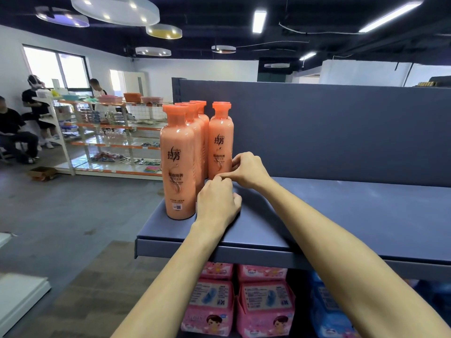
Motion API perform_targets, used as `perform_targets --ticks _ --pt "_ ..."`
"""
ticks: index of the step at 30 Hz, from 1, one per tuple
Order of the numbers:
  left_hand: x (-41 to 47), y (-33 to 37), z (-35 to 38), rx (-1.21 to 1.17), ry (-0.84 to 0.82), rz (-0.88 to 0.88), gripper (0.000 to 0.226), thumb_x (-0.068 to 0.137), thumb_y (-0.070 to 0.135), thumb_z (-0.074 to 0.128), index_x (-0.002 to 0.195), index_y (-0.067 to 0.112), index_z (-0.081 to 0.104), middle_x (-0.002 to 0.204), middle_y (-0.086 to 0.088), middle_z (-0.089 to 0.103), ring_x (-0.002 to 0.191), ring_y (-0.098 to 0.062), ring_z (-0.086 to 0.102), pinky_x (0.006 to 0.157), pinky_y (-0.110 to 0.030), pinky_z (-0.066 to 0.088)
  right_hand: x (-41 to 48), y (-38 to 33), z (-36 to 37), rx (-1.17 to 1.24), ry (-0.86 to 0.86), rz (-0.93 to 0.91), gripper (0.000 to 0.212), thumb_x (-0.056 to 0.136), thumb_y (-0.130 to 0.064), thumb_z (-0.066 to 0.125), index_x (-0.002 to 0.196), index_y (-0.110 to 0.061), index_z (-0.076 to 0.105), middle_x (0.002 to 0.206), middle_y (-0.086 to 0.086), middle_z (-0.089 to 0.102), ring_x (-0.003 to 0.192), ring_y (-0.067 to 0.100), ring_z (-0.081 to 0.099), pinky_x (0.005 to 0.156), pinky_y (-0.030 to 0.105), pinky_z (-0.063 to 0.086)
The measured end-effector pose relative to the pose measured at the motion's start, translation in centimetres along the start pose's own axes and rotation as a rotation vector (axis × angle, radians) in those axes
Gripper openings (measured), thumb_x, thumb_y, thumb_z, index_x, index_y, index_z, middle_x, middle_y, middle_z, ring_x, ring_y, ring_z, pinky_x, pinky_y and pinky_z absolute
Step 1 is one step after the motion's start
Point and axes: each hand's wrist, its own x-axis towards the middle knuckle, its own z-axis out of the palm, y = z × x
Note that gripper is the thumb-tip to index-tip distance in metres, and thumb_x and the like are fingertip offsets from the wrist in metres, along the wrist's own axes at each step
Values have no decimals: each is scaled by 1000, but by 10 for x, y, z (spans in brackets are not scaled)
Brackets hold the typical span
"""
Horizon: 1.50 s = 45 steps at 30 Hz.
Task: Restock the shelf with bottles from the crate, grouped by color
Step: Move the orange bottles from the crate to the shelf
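Note:
Several orange bottles stand upright at the left end of the blue shelf [341, 211]: a row running back from the front bottle [179, 164], and one more bottle [220, 140] to its right. My left hand [217, 203] rests on the shelf just right of the front bottle, fingers curled, holding nothing. My right hand [247, 170] is at the base of the right-hand bottle, fingertips touching its lower side. The two hands meet at their fingertips. The crate is out of view.
The shelf has a tall blue back panel [341, 130]. Pink packs [263, 301] and blue packs [327, 313] fill the shelf below. To the left lies open grey floor, with white-and-orange racks [109, 132] and several people beyond.

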Motion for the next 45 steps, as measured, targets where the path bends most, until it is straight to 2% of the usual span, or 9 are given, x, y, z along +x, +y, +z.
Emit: perform_targets --ticks 4,7,14,19,25,32,39,43,45 --pt "1 -1 0 15 -18 0 21 85 25 52 94 10 63 101 -9 64 96 -30 59 77 -38 46 0 -4 -11 -63 -73 -14 57 64 -49 90 89 -2 73 82 9 75 74 19 66 75 40 59" --pt "1 0 -2 21 -29 13 19 85 24 51 92 10 61 97 -9 61 95 -31 57 76 -38 44 -7 -4 -28 -135 -113 -24 68 65 -57 87 106 -5 71 100 9 75 98 24 68 88 42 57" --pt "-1 4 -6 0 -42 72 15 87 25 50 81 11 49 83 -4 48 85 -29 53 64 -34 35 -58 3 -74 -193 -22 -53 72 68 -53 87 122 -11 64 109 2 71 101 17 65 85 33 57" --pt "-5 17 -18 56 55 216 19 85 30 52 91 12 54 84 -3 57 82 -28 54 59 -33 38 -98 14 -103 -190 66 -91 74 71 -48 87 130 -11 61 120 3 70 107 16 66 93 33 55" --pt "-15 52 -39 -22 60 347 22 86 33 53 98 15 55 87 -1 57 83 -24 55 62 -35 45 -131 23 -130 -276 91 -70 74 71 -51 85 130 -13 60 119 4 70 107 17 65 96 36 54" --pt "-57 71 -58 -87 182 528 24 81 37 53 94 18 61 79 5 59 74 -23 57 69 -35 38 -213 24 -152 -371 140 -143 49 78 -40 83 118 -16 67 108 0 73 99 13 67 92 35 54" --pt "-119 102 -48 -324 95 587 21 84 34 52 93 18 61 80 5 58 74 -20 54 61 -34 44 -280 50 -129 -415 225 -175 34 83 -30 76 114 -20 66 105 -4 72 91 15 69 80 41 57" --pt "-158 104 -15 -343 -5 570 15 85 30 57 90 17 61 80 4 57 75 -20 54 64 -36 46 -313 84 -106 -450 224 -115 33 83 -41 63 113 -26 61 100 -8 67 92 21 68 74 43 56" --pt "-178 101 3 -349 -63 544 13 84 29 58 90 18 61 80 6 56 76 -19 54 64 -36 46 -330 104 -91 -457 191 -40 32 83 -42 68 112 -29 61 99 -10 66 91 19 67 73 41 56"
